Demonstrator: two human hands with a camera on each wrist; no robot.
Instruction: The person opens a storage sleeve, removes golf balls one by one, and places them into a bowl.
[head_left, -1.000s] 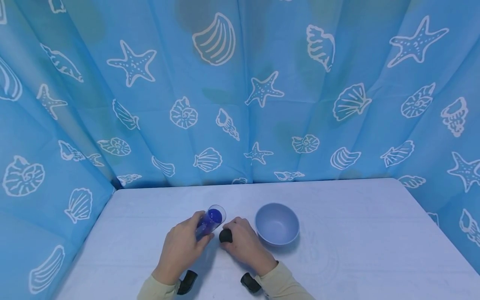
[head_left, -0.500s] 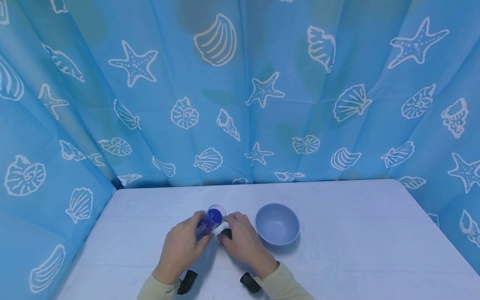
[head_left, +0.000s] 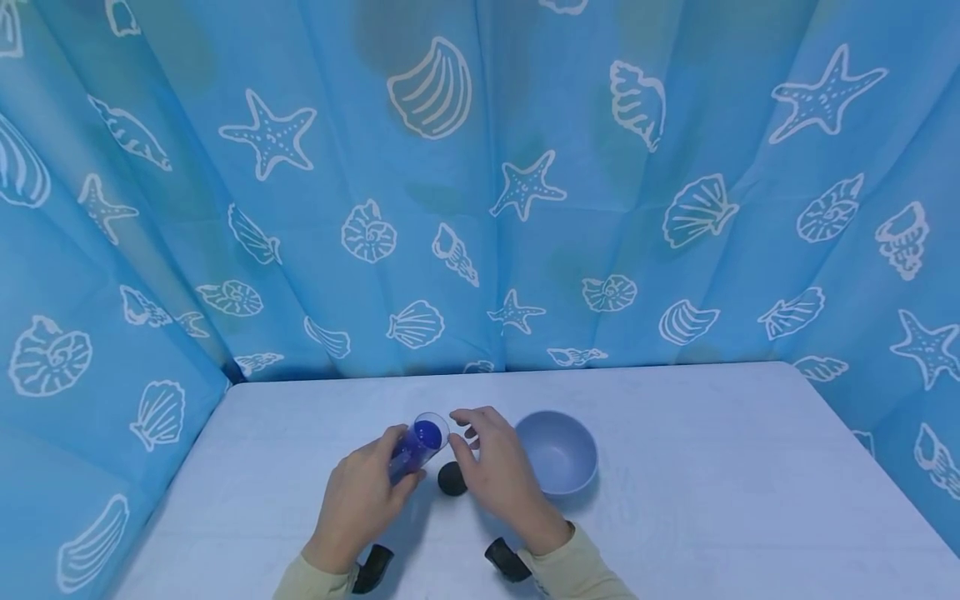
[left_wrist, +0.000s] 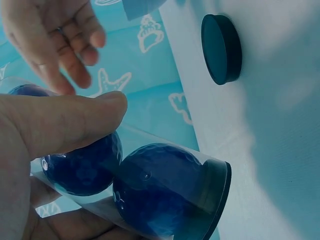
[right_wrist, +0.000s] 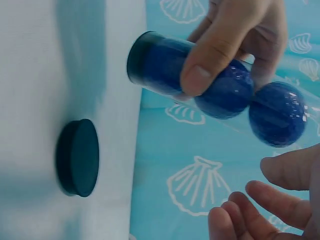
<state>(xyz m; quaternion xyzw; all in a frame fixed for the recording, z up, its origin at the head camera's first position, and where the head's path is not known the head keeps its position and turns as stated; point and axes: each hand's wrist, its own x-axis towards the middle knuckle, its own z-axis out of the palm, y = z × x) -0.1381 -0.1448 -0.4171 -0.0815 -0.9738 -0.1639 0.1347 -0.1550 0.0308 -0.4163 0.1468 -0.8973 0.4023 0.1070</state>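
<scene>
My left hand (head_left: 358, 504) grips a clear plastic tube (left_wrist: 150, 130) tilted up to the right, its mouth uncapped. Blue balls (right_wrist: 277, 114) with a shiny, dimpled surface sit in a row inside it, three of them showing in the right wrist view. The tube's dark base (right_wrist: 136, 57) is at the lower end. Close beside the mouth is my right hand (head_left: 506, 475), fingers spread and loosely bent, holding nothing. Below the hands, a round black lid (head_left: 452, 479) lies on the table.
A blue-lavender bowl (head_left: 558, 454) stands just right of my right hand, which overlaps its left rim in the head view. A pale cloth covers the table (head_left: 712, 483). Behind it hangs a blue curtain (head_left: 465, 333) with white shells and starfish.
My right hand has let go of the black lid on the table and risen toward the tube's mouth. My left hand keeps its hold on the tube, hardly moving.
</scene>
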